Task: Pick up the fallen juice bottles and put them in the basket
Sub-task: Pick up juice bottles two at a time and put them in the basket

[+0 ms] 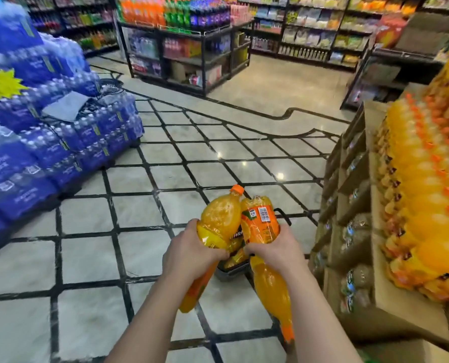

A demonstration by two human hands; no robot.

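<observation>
My left hand [192, 254] grips an orange juice bottle [218, 216] around its yellow label, with the orange cap pointing up and away. My right hand [275, 251] grips a second juice bottle [270, 292] held upside down, its barcode label above my fingers and its cap low near my forearm. The two bottles touch near their upper ends. Right below them on the floor stands a black basket [235, 269], mostly hidden by hands and bottles. Its handle [283, 217] shows to the right. Something orange lies inside it.
Stacked cardboard trays of orange juice bottles [425, 205] rise close on the right. A tall pile of blue water packs [47, 142] fills the left. Tiled floor [165, 166] stretches ahead to a black drinks shelf [189, 48] and further shelves behind.
</observation>
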